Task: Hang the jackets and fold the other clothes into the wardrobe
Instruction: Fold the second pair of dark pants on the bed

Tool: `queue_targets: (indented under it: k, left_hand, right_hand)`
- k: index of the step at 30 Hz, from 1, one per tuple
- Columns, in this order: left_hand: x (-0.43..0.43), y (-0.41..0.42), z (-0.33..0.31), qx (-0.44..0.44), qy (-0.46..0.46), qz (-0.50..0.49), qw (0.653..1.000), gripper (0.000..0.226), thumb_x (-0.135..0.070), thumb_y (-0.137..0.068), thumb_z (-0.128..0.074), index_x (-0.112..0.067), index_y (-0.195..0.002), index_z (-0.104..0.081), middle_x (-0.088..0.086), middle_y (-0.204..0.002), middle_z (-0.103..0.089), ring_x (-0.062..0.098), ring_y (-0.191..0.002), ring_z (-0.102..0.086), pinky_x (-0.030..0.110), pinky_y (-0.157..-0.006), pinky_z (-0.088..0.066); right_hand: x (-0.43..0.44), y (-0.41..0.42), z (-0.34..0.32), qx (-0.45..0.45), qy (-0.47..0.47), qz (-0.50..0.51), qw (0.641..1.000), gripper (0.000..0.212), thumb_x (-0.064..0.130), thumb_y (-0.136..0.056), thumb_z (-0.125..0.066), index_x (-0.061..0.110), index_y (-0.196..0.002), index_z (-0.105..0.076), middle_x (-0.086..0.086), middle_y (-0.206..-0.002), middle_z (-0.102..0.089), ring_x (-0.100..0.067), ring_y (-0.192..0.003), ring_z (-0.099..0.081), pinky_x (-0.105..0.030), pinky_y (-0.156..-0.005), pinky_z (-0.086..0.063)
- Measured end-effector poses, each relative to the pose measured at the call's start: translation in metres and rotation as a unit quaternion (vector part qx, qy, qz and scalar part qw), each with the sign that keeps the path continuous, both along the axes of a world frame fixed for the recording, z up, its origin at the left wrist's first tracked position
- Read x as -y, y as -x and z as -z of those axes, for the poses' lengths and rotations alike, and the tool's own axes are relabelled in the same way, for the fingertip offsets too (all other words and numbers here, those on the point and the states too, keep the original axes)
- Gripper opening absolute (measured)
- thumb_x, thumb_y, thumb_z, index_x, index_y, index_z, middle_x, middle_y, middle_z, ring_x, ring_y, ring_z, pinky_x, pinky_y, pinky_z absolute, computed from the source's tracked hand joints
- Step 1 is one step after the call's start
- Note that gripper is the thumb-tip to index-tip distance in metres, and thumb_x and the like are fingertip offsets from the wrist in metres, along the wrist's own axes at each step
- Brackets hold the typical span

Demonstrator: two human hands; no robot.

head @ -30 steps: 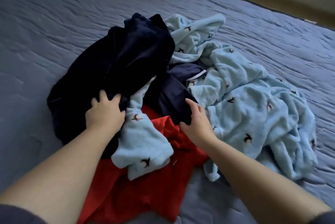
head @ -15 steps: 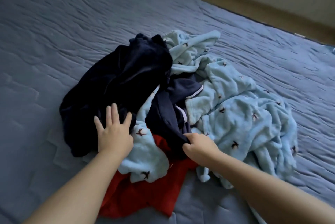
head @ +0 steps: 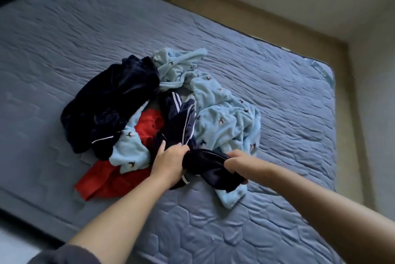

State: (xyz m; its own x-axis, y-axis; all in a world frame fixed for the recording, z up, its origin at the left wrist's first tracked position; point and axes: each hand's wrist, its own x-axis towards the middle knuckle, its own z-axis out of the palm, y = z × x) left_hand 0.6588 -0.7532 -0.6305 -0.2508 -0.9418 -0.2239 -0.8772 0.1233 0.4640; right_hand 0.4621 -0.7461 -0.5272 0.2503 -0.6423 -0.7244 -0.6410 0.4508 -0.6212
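Navy striped garment (head: 183, 122) at near edge of clothes pile, mid-bed; left hand (head: 171, 162) and right hand (head: 237, 162) both grip its bunched end. Around it: red garment (head: 149, 124), light blue fleece (head: 222, 118), dark velvet garment (head: 111, 101), on blue quilted bed (head: 85, 34).

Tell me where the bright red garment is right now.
Head view: the bright red garment lies on the pile's near-left edge, partly under the light blue fleece, beside the left hand.
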Motion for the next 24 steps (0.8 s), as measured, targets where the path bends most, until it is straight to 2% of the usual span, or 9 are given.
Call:
queue_targets:
  k: [1,2,5,7,10,14,17,21,24]
  left_hand:
    - [-0.014,0.007,-0.011,-0.013,-0.018,-0.014,1.000,0.025,-0.015,-0.084,-0.053,-0.025,-0.107,-0.052,0.008,-0.108,-0.064,0.032,-0.111,-0.056,0.037,-0.084,-0.041]
    - [-0.027,0.013,-0.020,-0.027,-0.035,-0.026,0.999,0.018,-0.014,-0.083,-0.051,-0.023,-0.098,-0.049,0.011,-0.094,-0.065,0.036,-0.096,-0.060,0.035,-0.068,-0.040]
    - [-0.055,0.027,-0.046,-0.052,-0.067,-0.034,0.996,0.015,-0.016,-0.080,-0.051,-0.027,-0.084,-0.041,0.005,-0.078,-0.062,0.036,-0.080,-0.060,0.033,-0.058,-0.034]
    - [-0.070,0.035,-0.059,-0.028,-0.057,-0.014,0.998,0.020,-0.016,-0.075,-0.051,-0.031,-0.085,-0.041,0.000,-0.076,-0.059,0.033,-0.081,-0.061,0.032,-0.058,-0.031]
    - [-0.090,0.045,-0.065,0.012,-0.045,0.037,0.998,0.021,-0.018,-0.076,-0.053,-0.032,-0.090,-0.048,-0.005,-0.089,-0.062,0.027,-0.086,-0.062,0.031,-0.060,-0.033]
    - [-0.117,0.058,-0.055,0.046,-0.084,0.061,0.993,0.018,-0.019,-0.078,-0.054,-0.033,-0.083,-0.043,-0.009,-0.091,-0.053,0.023,-0.090,-0.059,0.030,-0.064,-0.034]
    - [-0.135,0.069,-0.036,0.041,-0.115,0.068,0.990,0.018,-0.025,-0.079,-0.056,-0.029,-0.096,-0.052,-0.007,-0.103,-0.056,0.021,-0.099,-0.058,0.030,-0.071,-0.040]
    - [-0.140,0.068,-0.003,0.090,-0.205,0.153,0.962,0.060,-0.065,-0.080,-0.054,-0.030,-0.128,-0.044,-0.009,-0.128,-0.051,0.014,-0.119,-0.049,0.036,-0.096,-0.040]
    - [-0.115,0.060,0.024,0.191,-0.142,0.187,0.953,0.061,-0.059,-0.087,-0.048,-0.024,-0.136,-0.038,-0.001,-0.134,-0.044,0.021,-0.122,-0.044,0.038,-0.096,-0.040]
  right_hand:
    - [-0.014,0.014,-0.009,0.006,0.002,-0.010,1.000,0.008,0.018,-0.055,-0.041,0.016,-0.063,-0.040,0.008,-0.044,-0.035,-0.009,-0.039,-0.030,-0.018,-0.040,-0.023]
    - [-0.027,0.028,-0.017,-0.003,0.013,-0.033,0.999,0.008,0.021,-0.058,-0.042,0.019,-0.065,-0.045,0.012,-0.045,-0.039,-0.007,-0.041,-0.035,-0.019,-0.041,-0.027]
    - [-0.060,0.072,-0.024,-0.145,0.099,-0.157,0.972,0.015,0.032,-0.066,-0.048,0.027,-0.078,-0.055,0.011,-0.068,-0.059,-0.013,-0.067,-0.055,-0.028,-0.060,-0.042]
    - [-0.084,0.096,-0.017,-0.252,0.157,-0.223,0.929,0.019,0.034,-0.073,-0.051,0.023,-0.089,-0.049,0.002,-0.088,-0.063,-0.024,-0.083,-0.058,-0.033,-0.066,-0.043]
    - [-0.115,0.118,0.000,-0.297,0.192,-0.221,0.909,0.016,0.033,-0.079,-0.052,0.028,-0.093,-0.047,0.000,-0.100,-0.064,-0.029,-0.093,-0.060,-0.033,-0.064,-0.042]
    - [-0.140,0.138,0.021,-0.353,0.225,-0.221,0.881,0.018,0.025,-0.086,-0.047,0.023,-0.103,-0.052,0.000,-0.108,-0.059,-0.027,-0.099,-0.060,-0.030,-0.063,-0.036]
    - [-0.152,0.147,0.047,-0.365,0.173,-0.251,0.880,0.023,0.023,-0.088,-0.048,0.022,-0.110,-0.052,-0.002,-0.115,-0.055,-0.027,-0.106,-0.058,-0.031,-0.068,-0.040]
    - [-0.153,0.146,0.089,-0.308,0.054,-0.303,0.900,0.050,0.032,-0.088,-0.056,0.028,-0.136,-0.042,-0.002,-0.132,-0.044,-0.025,-0.121,-0.050,-0.036,-0.089,-0.048]
    - [-0.138,0.130,0.124,-0.284,0.067,-0.252,0.923,0.055,0.031,-0.089,-0.054,0.027,-0.141,-0.038,-0.003,-0.138,-0.042,-0.025,-0.126,-0.046,-0.035,-0.096,-0.045]
